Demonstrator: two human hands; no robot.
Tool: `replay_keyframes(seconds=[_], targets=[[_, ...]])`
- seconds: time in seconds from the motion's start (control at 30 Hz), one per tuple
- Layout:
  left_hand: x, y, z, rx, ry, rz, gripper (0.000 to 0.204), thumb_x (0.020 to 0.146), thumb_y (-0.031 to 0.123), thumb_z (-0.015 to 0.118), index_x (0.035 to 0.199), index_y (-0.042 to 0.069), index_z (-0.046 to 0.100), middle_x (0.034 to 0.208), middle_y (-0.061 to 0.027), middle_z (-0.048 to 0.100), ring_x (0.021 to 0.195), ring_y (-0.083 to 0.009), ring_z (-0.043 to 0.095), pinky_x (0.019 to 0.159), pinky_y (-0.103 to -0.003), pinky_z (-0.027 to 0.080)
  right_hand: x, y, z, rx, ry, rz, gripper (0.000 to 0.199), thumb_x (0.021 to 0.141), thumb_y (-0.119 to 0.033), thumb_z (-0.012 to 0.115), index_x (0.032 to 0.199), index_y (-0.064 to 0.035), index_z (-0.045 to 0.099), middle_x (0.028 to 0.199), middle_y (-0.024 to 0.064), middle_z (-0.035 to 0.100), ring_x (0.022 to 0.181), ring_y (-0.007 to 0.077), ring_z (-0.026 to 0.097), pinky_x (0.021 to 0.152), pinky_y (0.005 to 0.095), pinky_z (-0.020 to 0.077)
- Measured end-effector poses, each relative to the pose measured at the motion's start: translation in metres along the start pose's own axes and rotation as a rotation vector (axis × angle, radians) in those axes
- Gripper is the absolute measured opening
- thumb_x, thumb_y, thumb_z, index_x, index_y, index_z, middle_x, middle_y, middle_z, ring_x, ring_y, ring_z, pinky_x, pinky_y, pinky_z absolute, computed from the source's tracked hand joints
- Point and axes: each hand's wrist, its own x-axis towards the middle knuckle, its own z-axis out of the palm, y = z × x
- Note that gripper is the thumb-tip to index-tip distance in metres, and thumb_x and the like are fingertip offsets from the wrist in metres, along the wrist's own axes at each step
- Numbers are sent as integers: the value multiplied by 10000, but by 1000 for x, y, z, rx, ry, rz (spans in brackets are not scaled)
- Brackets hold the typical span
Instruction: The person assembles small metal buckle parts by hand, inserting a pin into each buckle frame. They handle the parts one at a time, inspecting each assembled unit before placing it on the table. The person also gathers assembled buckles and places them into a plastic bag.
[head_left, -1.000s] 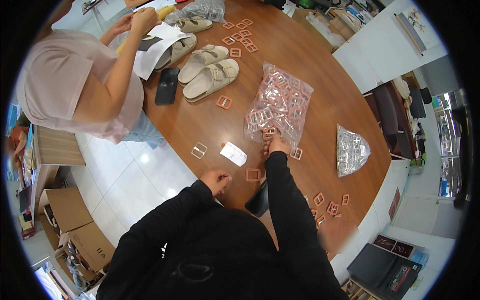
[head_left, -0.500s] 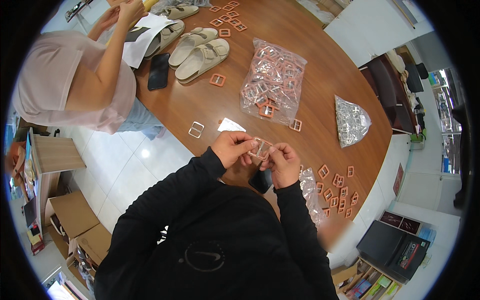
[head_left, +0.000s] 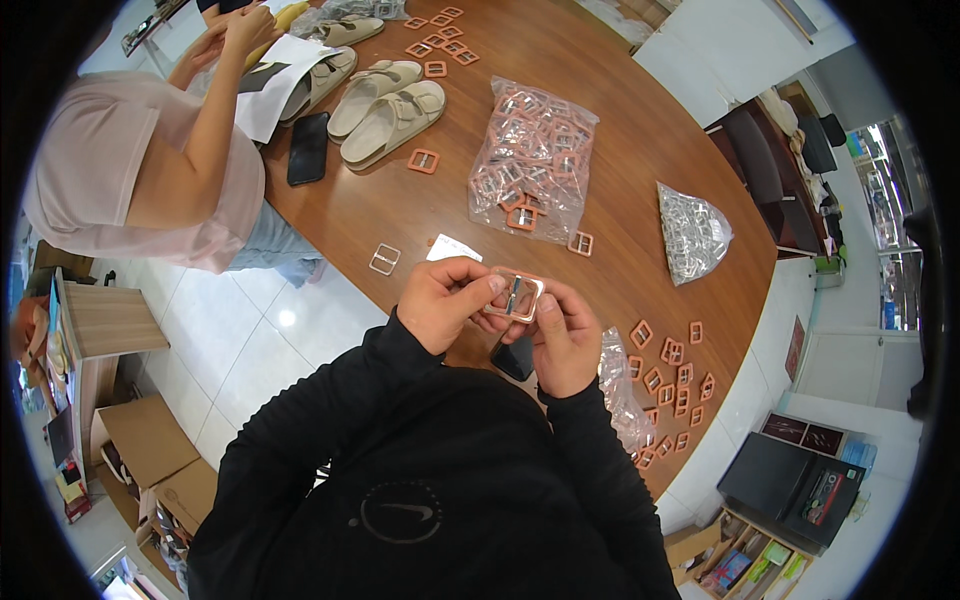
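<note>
Between my two hands, over the table's near edge, is a square buckle [head_left: 514, 297] with an orange frame, a pale metal rim and a metal centre bar. My left hand [head_left: 440, 302] pinches its left side with thumb and fingers. On the opposite side, my right hand [head_left: 566, 340] is closed on the buckle, thumb at the lower right corner. A silver buckle frame [head_left: 384, 259] and a white paper slip [head_left: 453, 248] lie just left of my hands. Beneath them a dark phone [head_left: 514, 357] is partly hidden.
A clear bag of orange buckles [head_left: 533, 160] lies ahead, a bag of silver parts [head_left: 692, 236] further right. Loose orange buckles [head_left: 672, 352] spread near a plastic bag [head_left: 618, 390]. Beige sandals [head_left: 394, 125] and a black phone [head_left: 308, 148] sit left, beside a person in pink [head_left: 150, 170].
The buckle has been turned in my fingers and sits slightly lower. My right fingers reach further behind it. The whole view has shifted a little.
</note>
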Motion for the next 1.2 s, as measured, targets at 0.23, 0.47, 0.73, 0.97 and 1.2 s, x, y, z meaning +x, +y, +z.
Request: replay_keyframes(seconds=[0.23, 0.47, 0.73, 0.97, 1.2], targets=[[-5, 5, 15, 69, 28, -26, 323, 1014, 283, 497, 935, -11, 605, 703, -46, 602, 511, -100, 553, 464, -229, 459, -2, -4, 13, -333, 13, -136, 218, 992, -144, 538, 1111, 28, 603, 915, 66, 651, 713, 87, 579, 644, 230, 484], [-5, 3, 32, 88, 119, 14, 412, 1007, 349, 512, 805, 1, 598, 657, -19, 561, 442, -74, 486, 406, -216, 400, -5, -5, 22, -327, 36, -172, 223, 1015, -165, 498, 1092, 24, 588, 887, 59, 634, 714, 90, 582, 635, 232, 485], [-7, 11, 31, 98, 8, 11, 416, 1004, 348, 518, 790, -1, 592, 648, -28, 567, 420, -80, 492, 385, -217, 396, -8, -8, 19, -311, 32, -213, 221, 1023, -175, 476, 1088, 8, 581, 847, 30, 616, 664, 48, 544, 583, 188, 437], [-6, 18, 33, 79, -8, -48, 429, 1012, 353, 491, 765, 10, 570, 598, -40, 542, 404, -96, 483, 373, -227, 378, -7, -7, 22, -297, 40, -260, 233, 1020, -181, 479, 1083, 13, 589, 830, 17, 606, 619, 30, 498, 559, 182, 413], [-4, 23, 32, 150, 5, -63, 419, 1014, 335, 493, 756, 16, 577, 592, -31, 543, 413, -86, 485, 377, -226, 378, -8, -5, 21, -287, 74, -179, 233, 1015, -192, 495, 1088, 12, 580, 820, 24, 599, 610, 32, 491, 541, 179, 402]])
